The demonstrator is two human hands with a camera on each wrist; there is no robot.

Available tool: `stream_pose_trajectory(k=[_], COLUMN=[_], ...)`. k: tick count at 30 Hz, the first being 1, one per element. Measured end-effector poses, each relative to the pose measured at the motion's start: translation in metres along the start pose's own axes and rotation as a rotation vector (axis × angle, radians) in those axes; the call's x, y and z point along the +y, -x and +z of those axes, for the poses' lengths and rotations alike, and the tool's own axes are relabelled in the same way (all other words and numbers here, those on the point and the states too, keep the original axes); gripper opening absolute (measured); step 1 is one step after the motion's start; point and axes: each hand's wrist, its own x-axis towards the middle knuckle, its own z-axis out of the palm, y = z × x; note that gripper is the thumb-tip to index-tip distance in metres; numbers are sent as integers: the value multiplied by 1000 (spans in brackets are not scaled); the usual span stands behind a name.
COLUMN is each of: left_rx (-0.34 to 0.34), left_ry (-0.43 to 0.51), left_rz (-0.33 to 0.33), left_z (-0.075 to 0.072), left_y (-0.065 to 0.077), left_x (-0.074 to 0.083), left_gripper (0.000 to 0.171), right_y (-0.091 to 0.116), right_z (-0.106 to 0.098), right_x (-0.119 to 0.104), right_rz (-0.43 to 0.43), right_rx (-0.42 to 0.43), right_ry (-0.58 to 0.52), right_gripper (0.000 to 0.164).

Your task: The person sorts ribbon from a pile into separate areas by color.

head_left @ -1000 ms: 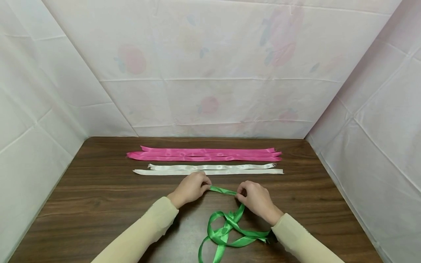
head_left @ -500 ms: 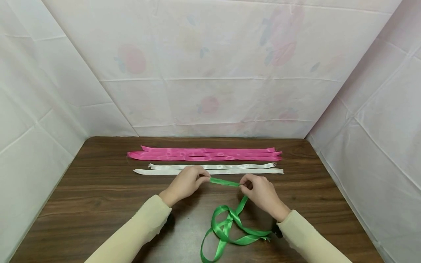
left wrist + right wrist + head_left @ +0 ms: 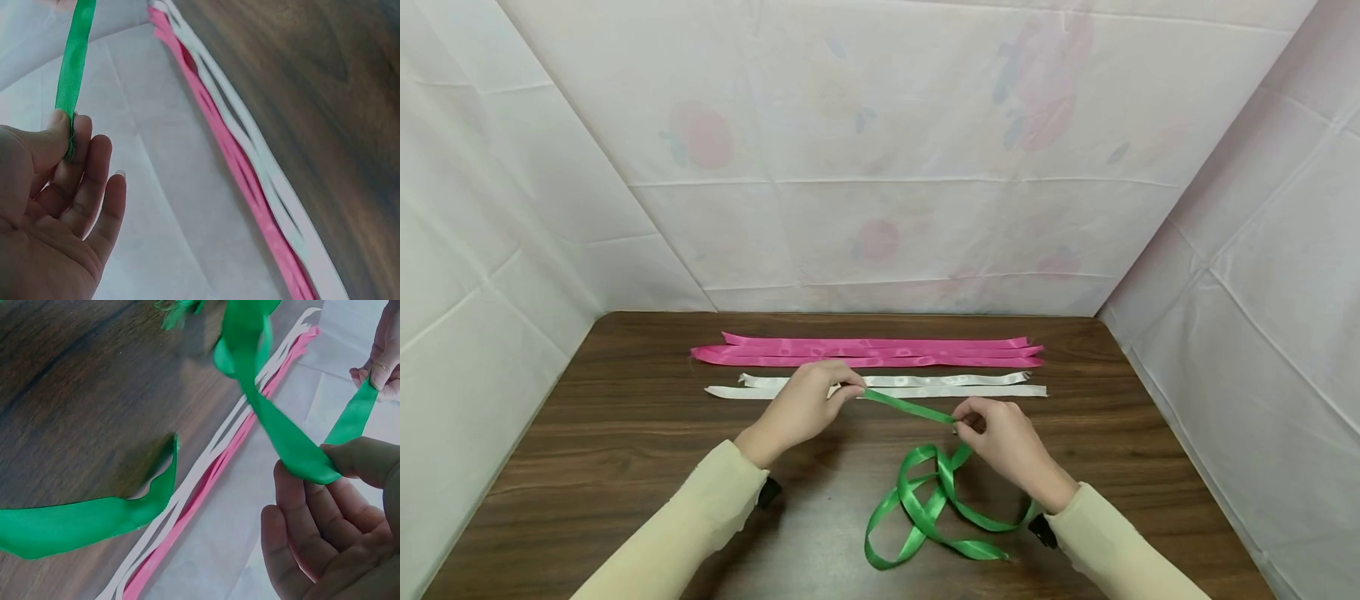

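A green satin ribbon (image 3: 910, 406) stretches between both hands above the table. My left hand (image 3: 805, 404) pinches its end between thumb and index finger; in the left wrist view the frayed tip of the green ribbon (image 3: 73, 69) pokes out below the thumb. My right hand (image 3: 1007, 437) pinches the same ribbon farther along, the green band (image 3: 306, 456) passing between thumb and fingers in the right wrist view. From there the rest hangs down into loose loops on the table under the right hand.
Several pink ribbons (image 3: 865, 361) lie straight side by side near the table's back edge. Two white ribbons (image 3: 955, 391) lie parallel in front of them, partly behind the left hand. Pale printed cloth (image 3: 880, 150) walls in the brown wooden table (image 3: 587, 467).
My left hand has moved left and away from me, the right hand slightly right. The green stretch between them has grown longer, and the loops below have shifted.
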Motion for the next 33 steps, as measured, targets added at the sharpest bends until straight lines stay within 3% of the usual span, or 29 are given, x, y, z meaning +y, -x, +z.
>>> stream_pose_trajectory(k=[5,15,24,33], left_rx=[45,62,117,147], left_ry=[-7,-35,-51,-87], left_rz=[9,-30,-34,-76], left_z=[-12,-31,-46,-59], left_y=[4,15,25,38], left_x=[0,-8,-15,-28], left_gripper=[5,6,5,7], right_y=[7,17,22,29], right_z=[-7,-23,-36,-53], right_x=[-3,-6,-4,7], right_rz=[-10,-20,-53,-142], right_rx=[11,52,108,122], right_ry=[11,1,33,-2], right_gripper=[11,16,17,20])
